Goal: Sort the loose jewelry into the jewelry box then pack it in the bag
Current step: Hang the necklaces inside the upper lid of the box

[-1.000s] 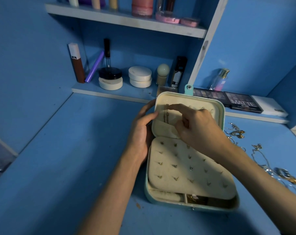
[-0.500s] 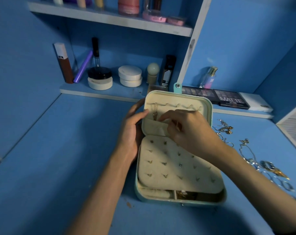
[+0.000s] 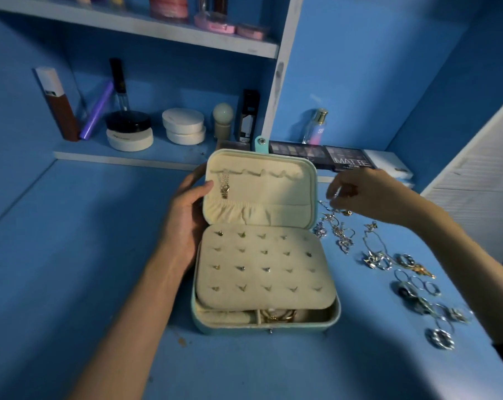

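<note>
Gripping jewelry box [image 3: 285,186], chain [image 3: 225,186] inside (lid)

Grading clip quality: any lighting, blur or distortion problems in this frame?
Head view: dim, blue-cast light; the right hand looks slightly blurred above the loose jewelry; wide-angle lens bows the shelf edges; the jewelry box and left hand read sharp.

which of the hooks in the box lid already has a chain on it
The leftmost hook, beside the thumb of the left hand, which holds the lid: a gold chain hangs from it. The hooks to its right are bare.
</note>
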The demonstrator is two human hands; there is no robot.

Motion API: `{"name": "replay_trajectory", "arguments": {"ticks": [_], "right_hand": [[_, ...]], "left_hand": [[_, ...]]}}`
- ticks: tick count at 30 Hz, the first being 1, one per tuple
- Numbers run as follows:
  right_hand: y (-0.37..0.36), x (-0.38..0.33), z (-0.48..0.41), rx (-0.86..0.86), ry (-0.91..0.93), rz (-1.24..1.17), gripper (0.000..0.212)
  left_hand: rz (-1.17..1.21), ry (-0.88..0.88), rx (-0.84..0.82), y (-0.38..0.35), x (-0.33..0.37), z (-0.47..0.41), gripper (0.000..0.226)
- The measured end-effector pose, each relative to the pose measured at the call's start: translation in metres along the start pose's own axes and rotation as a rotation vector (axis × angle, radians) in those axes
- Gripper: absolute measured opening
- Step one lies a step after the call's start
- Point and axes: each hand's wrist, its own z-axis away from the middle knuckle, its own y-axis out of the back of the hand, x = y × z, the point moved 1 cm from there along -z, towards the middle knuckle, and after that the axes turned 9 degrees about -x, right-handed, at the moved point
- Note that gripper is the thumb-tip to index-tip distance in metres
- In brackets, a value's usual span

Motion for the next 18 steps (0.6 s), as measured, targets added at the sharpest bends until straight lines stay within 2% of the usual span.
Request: {"name": "replay_trajectory", "arguments": {"ticks": [2,4,8,18], "right_hand": [[-0.002,0.014,-0.003,-0.155,-0.069,0.122,0.008],[-0.009,0.023,-0.006,-0.189,-0.119,0.171,0.004],[-0.020,0.035,-0.012,-0.152,-0.215,0.151,0.021],[-0.028,0.032,-0.016,-0.042,-0.277,-0.098,0.020]], "left_hand": [[0.002,-0.001,-0.002,0.000,0.000,0.000,0.031],[-0.003,0.003,0.001,-0.001,0.000,0.001,0.032],[-0.002,0.002,-0.003,-0.001,0.001,0.001,0.032],[-0.011,0.001,0.007,-0.001,0.000,0.001,0.032]]}}
